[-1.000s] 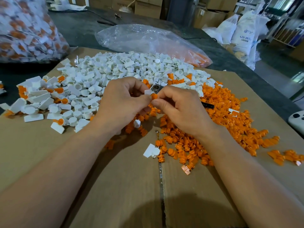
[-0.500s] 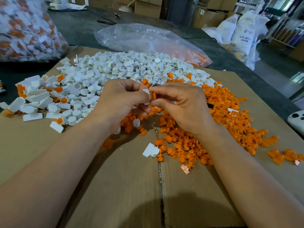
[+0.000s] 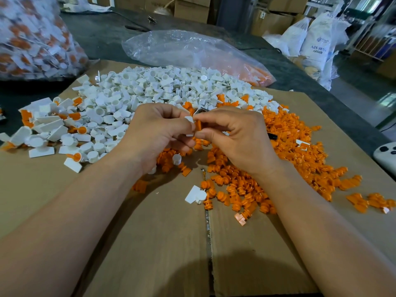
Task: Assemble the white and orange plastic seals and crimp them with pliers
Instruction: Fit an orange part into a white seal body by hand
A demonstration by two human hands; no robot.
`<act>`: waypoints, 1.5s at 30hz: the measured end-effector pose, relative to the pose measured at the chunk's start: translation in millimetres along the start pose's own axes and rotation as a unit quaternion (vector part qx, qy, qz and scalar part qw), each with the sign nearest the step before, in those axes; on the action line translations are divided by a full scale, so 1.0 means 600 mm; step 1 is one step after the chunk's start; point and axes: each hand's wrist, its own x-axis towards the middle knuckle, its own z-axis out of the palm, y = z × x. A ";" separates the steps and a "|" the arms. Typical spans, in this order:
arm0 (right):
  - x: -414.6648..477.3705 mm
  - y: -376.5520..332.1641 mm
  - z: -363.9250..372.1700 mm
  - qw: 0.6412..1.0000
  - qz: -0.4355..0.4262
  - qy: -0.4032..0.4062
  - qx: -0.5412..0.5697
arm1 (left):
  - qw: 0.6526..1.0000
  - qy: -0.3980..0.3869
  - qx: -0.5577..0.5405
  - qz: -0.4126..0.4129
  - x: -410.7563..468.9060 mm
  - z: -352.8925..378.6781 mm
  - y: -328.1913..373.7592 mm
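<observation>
- The left hand [image 3: 158, 133] is raised above the middle of the cardboard sheet [image 3: 150, 243]. Its fingers are curled, and thumb and forefinger pinch a white seal piece [image 3: 189, 120].
- The right hand [image 3: 235, 136] faces it from the other side. Its fingers are also curled, with thumb and forefinger pinching an orange insert [image 3: 198, 125].
- The orange insert touches the white seal piece where the two hands meet. How far it sits inside the white part cannot be told.
- A small grey metal part [image 3: 200, 110] shows just behind the fingertips, and a black tip [image 3: 272, 137] pokes out beside the right hand. Whether these belong to the pliers cannot be told.
- A large heap of white pieces [image 3: 160, 88] lies on the far part of the cardboard, beyond the hands.
- A spread of orange pieces [image 3: 289, 146] lies under and to the right of the right hand, meeting the white heap at its far edge.
- A smaller group of joined white-and-orange seals [image 3: 42, 125] lies at the left, near the cardboard's edge.
- One loose white piece [image 3: 195, 195] lies alone near the seam of the cardboard, touching the edge of the orange spread.
- The cardboard rests on a dark tabletop [image 3: 102, 35].
- A clear plastic bag [image 3: 182, 48] with some orange parts inside lies behind the white heap.
- A full bag of white and orange seals [image 3: 32, 39] stands at the far left.
- A white device with dark buttons [image 3: 385, 155] sits at the right edge.
</observation>
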 end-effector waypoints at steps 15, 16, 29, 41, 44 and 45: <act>-0.001 -0.002 -0.001 0.995 0.046 -0.008 0.087 | 1.000 -0.013 0.004 0.011 -0.002 0.000 0.004; -0.001 -0.001 -0.001 0.996 0.044 -0.009 0.080 | 1.000 -0.012 0.000 0.005 -0.002 0.000 0.005; -0.002 0.004 0.001 0.996 0.056 -0.031 0.065 | 0.995 -0.031 -0.070 -0.071 0.000 -0.002 0.009; -0.003 0.000 -0.004 0.994 0.073 -0.043 0.064 | 0.996 -0.024 -0.058 -0.058 0.000 0.000 0.008; -0.004 -0.004 -0.005 0.993 0.073 -0.039 0.085 | 0.996 -0.023 -0.060 -0.055 0.000 -0.002 0.008; -0.004 -0.004 -0.005 0.993 0.072 -0.035 0.090 | 0.996 -0.024 -0.061 -0.054 -0.001 -0.002 0.008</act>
